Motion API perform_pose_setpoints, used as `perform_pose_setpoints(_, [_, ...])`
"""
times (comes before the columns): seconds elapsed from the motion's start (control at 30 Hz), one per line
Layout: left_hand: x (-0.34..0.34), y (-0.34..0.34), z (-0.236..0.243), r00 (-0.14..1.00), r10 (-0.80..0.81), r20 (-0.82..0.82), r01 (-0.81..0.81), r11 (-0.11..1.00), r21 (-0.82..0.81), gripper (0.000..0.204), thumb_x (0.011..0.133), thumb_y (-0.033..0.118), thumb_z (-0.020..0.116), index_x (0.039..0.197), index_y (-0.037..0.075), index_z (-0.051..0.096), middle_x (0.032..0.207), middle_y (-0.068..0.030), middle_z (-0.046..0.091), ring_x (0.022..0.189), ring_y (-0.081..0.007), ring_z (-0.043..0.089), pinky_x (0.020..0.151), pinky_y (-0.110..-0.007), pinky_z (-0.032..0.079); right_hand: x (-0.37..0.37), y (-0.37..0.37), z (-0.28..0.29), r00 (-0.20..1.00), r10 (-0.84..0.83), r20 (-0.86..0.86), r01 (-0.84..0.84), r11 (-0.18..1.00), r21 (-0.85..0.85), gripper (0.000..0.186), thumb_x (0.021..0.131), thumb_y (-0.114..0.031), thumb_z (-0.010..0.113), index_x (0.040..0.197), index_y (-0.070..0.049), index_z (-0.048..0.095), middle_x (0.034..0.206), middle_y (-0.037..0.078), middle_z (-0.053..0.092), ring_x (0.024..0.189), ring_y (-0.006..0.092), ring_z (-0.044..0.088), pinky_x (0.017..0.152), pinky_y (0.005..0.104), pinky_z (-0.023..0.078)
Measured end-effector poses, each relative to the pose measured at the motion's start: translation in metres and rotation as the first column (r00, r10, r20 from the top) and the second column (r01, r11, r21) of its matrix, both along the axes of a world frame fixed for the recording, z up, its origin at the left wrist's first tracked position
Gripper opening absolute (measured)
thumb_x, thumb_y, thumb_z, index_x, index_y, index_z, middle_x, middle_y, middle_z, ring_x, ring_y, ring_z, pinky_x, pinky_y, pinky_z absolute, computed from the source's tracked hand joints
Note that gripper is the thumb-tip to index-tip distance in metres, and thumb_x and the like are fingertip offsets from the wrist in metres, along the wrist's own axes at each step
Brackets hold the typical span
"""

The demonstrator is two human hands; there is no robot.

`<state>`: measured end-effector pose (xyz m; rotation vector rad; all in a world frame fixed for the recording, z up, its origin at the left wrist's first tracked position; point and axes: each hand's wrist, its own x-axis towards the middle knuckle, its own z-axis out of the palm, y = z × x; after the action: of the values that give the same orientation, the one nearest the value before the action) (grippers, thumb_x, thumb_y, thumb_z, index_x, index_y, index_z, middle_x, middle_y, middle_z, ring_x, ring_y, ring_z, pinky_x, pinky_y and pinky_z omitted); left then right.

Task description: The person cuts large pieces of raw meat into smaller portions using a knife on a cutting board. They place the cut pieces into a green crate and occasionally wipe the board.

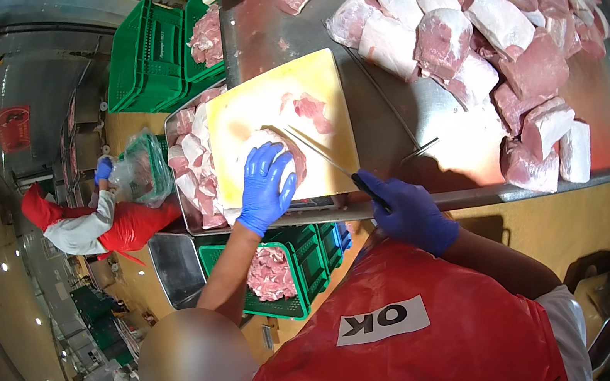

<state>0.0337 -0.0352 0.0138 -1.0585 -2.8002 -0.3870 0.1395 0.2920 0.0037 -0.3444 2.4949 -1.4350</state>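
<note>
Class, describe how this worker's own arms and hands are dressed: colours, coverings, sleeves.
The left hand and right hand wear blue gloves ending near the wrists; the left one looks brighter. Both forearms are bare beyond them. A white sleeve shows higher on the right arm, beside a red apron.

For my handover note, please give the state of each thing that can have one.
Left hand: gloved, laid on meat piece.
Right hand: gloved, closed around knife.
Knife: blade bare, over cutting board.
Meat piece: partly covered by hand.
Cutting board: scraps lying on it.
Metal tray: holding chunks.
Near green crate: holding small pieces.
</note>
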Motion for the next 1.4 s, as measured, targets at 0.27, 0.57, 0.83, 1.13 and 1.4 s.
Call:
perform_pose_setpoints(0.27, [-0.002, 0.015, -0.003, 0.994, 0.108, 0.0, -0.108, 0.993, 0.05, 0.043, 0.094, 0.018, 0.069, 0.134, 0.004, 0.06, 0.137, -0.0206, 0.06, 0.131, -0.0411, 0.054, 0.115, -0.055, 0.039, -0.002, -0.037, 0.032, 0.999, 0.043, 0.029, -0.047, 0.987, 0.156, 0.063, 0.093, -0.009, 0.064, 0.154, -0.008, 0.048, 0.097, 0.021, 0.07, 0.082, 0.0395, 0.074, 0.071, 0.052, 0.061])
perform_pose_setpoints(0.57, [-0.003, 0.008, -0.015, 0.991, 0.131, -0.017, -0.13, 0.989, 0.075, 0.04, 0.093, 0.017, 0.067, 0.129, 0.003, 0.058, 0.134, -0.0229, 0.06, 0.129, -0.0434, 0.054, 0.114, -0.055, 0.039, -0.015, -0.061, 0.035, 0.998, 0.06, -0.032, -0.05, 0.968, 0.245, 0.056, 0.091, -0.004, 0.062, 0.146, 0.002, 0.053, 0.095, 0.021, 0.07, 0.079, 0.0384, 0.076, 0.067, 0.048, 0.062])
perform_pose_setpoints(0.83, [-0.002, 0.008, -0.018, 0.991, 0.124, -0.042, -0.12, 0.989, 0.081, 0.041, 0.093, 0.017, 0.065, 0.13, 0.001, 0.058, 0.133, -0.0245, 0.059, 0.128, -0.0439, 0.054, 0.114, -0.055, 0.038, -0.031, -0.1, -0.005, 0.985, -0.017, -0.169, 0.049, 0.982, 0.184, 0.057, 0.093, -0.007, 0.062, 0.149, -0.002, 0.05, 0.095, 0.024, 0.07, 0.082, 0.0422, 0.076, 0.072, 0.0522, 0.062])
perform_pose_setpoints(1.13, [0.002, 0.009, -0.011, 0.989, 0.145, -0.024, -0.14, 0.978, 0.156, 0.028, 0.098, 0.013, 0.068, 0.124, 0.004, 0.065, 0.13, -0.0216, 0.063, 0.123, -0.0405, 0.057, 0.11, -0.051, 0.042, 0.036, -0.021, 0.013, 0.991, -0.093, 0.095, 0.086, 0.993, 0.077, 0.06, 0.097, -0.016, 0.065, 0.153, -0.01, 0.046, 0.103, 0.024, 0.071, 0.085, 0.0458, 0.073, 0.076, 0.0578, 0.059])
perform_pose_setpoints(1.4, [-0.006, 0.021, -0.009, 0.99, 0.101, -0.102, -0.085, 0.984, 0.155, 0.016, 0.094, 0.017, 0.07, 0.106, 0.007, 0.072, 0.113, -0.0166, 0.066, 0.105, -0.038, 0.062, 0.092, -0.052, 0.047, 0.047, -0.072, 0.031, 0.995, -0.067, 0.069, 0.056, 0.986, 0.156, 0.07, 0.095, -0.014, 0.065, 0.159, 0.0, 0.041, 0.095, 0.024, 0.067, 0.075, 0.0408, 0.072, 0.066, 0.0523, 0.06])
